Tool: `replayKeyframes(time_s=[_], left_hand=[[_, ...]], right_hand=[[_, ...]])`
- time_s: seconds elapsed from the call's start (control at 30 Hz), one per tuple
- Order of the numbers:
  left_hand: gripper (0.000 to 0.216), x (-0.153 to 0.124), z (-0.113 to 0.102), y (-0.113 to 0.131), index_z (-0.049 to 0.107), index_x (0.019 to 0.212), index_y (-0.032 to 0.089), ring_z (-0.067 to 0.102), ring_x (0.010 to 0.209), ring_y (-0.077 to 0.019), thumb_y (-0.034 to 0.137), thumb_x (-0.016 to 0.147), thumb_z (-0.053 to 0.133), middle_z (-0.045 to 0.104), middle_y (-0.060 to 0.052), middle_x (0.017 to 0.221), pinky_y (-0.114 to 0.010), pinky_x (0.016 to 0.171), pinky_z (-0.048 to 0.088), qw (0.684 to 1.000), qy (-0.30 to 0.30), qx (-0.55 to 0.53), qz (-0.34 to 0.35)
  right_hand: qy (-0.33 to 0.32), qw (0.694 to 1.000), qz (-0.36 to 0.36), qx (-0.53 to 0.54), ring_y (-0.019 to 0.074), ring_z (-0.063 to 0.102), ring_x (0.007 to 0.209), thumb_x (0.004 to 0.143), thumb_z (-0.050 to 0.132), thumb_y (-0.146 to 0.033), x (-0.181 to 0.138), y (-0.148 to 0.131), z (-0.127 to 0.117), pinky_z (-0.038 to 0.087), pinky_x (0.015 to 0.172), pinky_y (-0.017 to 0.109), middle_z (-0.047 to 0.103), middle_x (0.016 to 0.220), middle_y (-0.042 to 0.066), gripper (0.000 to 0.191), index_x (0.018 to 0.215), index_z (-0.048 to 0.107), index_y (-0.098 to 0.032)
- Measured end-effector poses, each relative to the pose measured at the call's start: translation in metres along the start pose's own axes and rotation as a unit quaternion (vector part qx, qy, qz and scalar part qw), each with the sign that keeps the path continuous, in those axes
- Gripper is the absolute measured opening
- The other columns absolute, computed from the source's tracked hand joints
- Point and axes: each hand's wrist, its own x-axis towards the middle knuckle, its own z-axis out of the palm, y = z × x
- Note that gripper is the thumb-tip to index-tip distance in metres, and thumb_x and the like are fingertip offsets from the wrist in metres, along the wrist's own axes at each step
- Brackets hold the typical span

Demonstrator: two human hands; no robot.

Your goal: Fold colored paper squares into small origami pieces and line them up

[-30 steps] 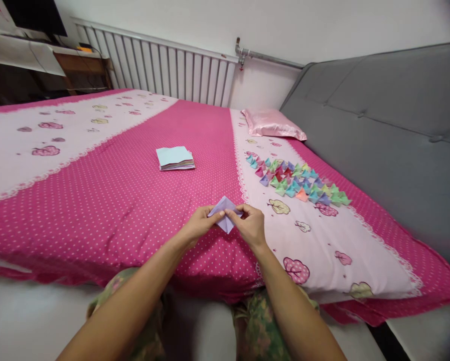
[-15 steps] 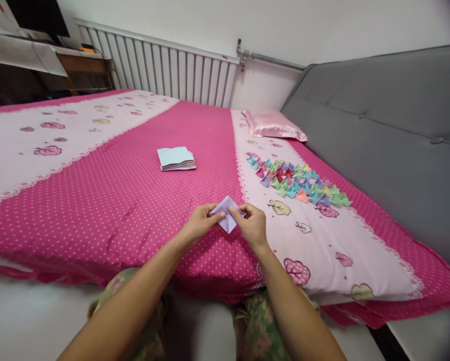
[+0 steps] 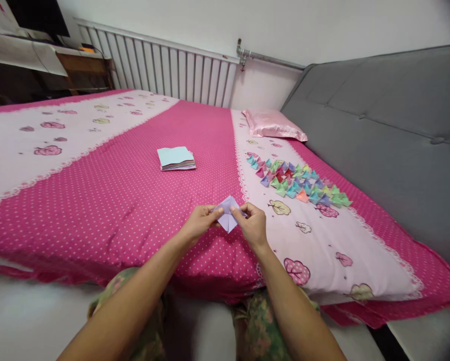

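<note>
Between my hands, above the near part of the bed, is a folded sheet of purple origami paper (image 3: 228, 224), diamond-shaped with a crease down its lower half. My left hand (image 3: 202, 220) pinches its left corner, thumb on top. On the opposite side my right hand (image 3: 254, 223) grips the right corner, its thumb lying across the paper's face. Fingers behind the sheet are partly hidden. Several small folded paper pieces (image 3: 302, 194) in many colours stand in rows to the right. Farther off lies a stack of square paper (image 3: 176, 157) with a light blue sheet on top.
The bed (image 3: 115, 210) has a pink dotted cover with pale printed bands. A pink satin pillow (image 3: 273, 125) lies near the grey padded headboard (image 3: 379, 105). Behind the bed are a white radiator (image 3: 164, 67) and a pipe; a desk with a monitor (image 3: 38, 17) is at the far left.
The purple paper's left corner has drawn in slightly, and the sheet has shifted a little between my fingers. Both hands stay almost in place; everything else is unchanged.
</note>
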Motion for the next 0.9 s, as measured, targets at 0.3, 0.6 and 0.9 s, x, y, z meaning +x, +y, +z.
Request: replayKeyframes(time_s=[0.3,0.6,0.9], left_hand=[[0.038,0.0002,-0.0012,-0.0031,0.068,0.071,0.010,0.059,0.064,-0.0143,0.048,0.065,0.064,0.065,-0.006,0.064,-0.027,0.067,0.045,1.000,0.013,-0.025,-0.010],[0.039,0.0009,-0.0006,-0.0040,0.065,0.067,0.010,0.057,0.058,-0.0120,0.048,0.068,0.062,0.064,-0.006,0.063,-0.024,0.061,0.045,0.998,0.037,-0.049,-0.013],[0.035,-0.0008,-0.0038,0.0003,0.068,0.082,0.011,0.061,0.066,-0.0145,0.040,0.064,0.069,0.068,-0.008,0.075,-0.026,0.068,0.046,1.000,0.021,-0.015,-0.004]], right_hand=[[0.003,1.000,0.016,0.027,0.0091,0.043,0.049,0.070,0.060,-0.041,-0.0002,0.0003,0.0001,0.033,0.046,0.020,0.049,0.052,-0.004,0.030,0.057,0.050,-0.016],[0.018,0.998,0.033,0.056,0.0095,0.045,0.049,0.068,0.065,-0.041,-0.0014,-0.0032,0.0018,0.035,0.046,0.020,0.050,0.053,-0.003,0.030,0.059,0.050,-0.016],[0.022,0.992,0.028,0.124,0.0092,0.048,0.052,0.064,0.070,-0.034,-0.0005,-0.0034,0.0013,0.039,0.048,0.020,0.050,0.060,-0.005,0.029,0.070,0.047,-0.018]])
